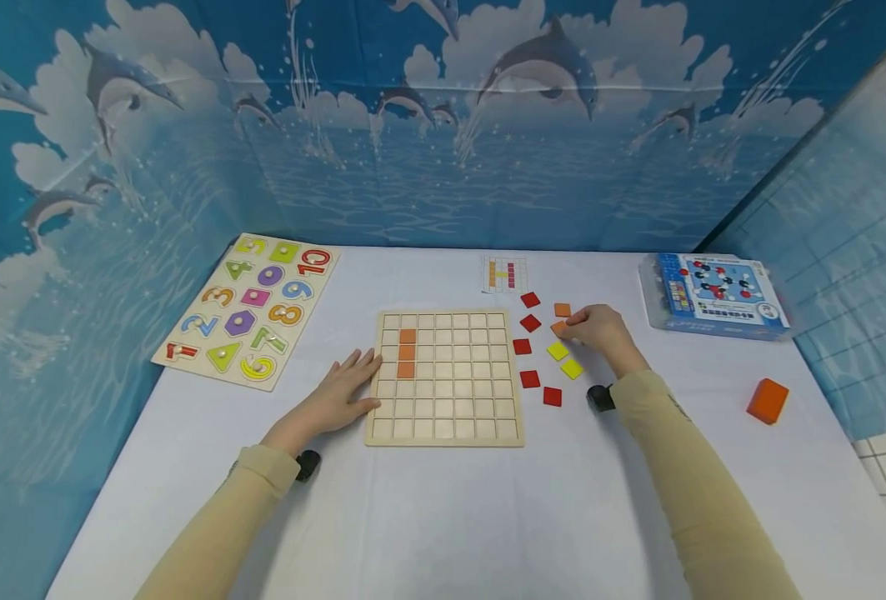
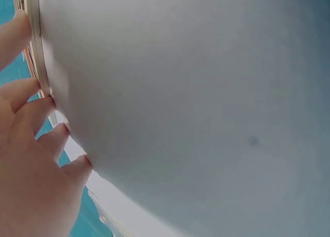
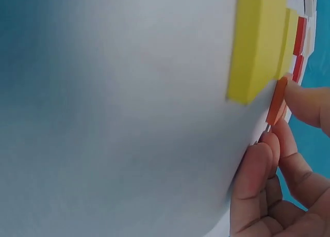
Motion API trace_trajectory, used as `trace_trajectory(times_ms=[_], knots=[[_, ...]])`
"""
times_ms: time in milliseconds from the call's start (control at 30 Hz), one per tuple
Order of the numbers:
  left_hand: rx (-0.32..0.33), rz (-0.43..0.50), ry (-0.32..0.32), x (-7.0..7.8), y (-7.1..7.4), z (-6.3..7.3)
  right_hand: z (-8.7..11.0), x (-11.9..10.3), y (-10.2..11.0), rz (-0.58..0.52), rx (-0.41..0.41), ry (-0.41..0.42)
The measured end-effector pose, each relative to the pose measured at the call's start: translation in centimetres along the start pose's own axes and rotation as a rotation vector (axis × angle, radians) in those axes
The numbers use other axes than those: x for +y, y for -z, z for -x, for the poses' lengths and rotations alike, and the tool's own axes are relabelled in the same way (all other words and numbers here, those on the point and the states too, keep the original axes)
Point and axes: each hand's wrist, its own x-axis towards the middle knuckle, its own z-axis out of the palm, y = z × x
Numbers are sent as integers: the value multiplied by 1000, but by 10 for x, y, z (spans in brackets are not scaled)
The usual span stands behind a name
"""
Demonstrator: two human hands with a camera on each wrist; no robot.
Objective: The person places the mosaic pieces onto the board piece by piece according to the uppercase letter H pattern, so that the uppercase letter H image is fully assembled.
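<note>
A square wooden grid board point(image 1: 450, 408) lies mid-table, with orange tiles point(image 1: 407, 352) in a column in its left part. My left hand point(image 1: 333, 392) rests with spread fingers at the board's left edge; the left wrist view shows its fingertips point(image 2: 62, 128) along that side. My right hand point(image 1: 598, 332) pinches an orange square tile point(image 3: 277, 100) between thumb and fingers, right of the board. Another orange tile point(image 1: 563, 309) lies just beyond it. Two yellow tiles point(image 1: 572, 368) sit on the near side of that hand. Several red tiles point(image 1: 530, 379) are scattered along the board's right edge.
A small pattern card point(image 1: 505, 274) lies behind the board. At the left is a wooden number puzzle point(image 1: 247, 312). A blue boxed set point(image 1: 720, 296) stands at the back right, and an orange block point(image 1: 768, 401) lies near the right edge.
</note>
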Motion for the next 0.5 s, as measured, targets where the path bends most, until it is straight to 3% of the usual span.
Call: trace_trajectory(times_ms=[500], knots=[[-19, -6, 14, 1, 2, 1, -1, -6, -9, 8, 47, -20]])
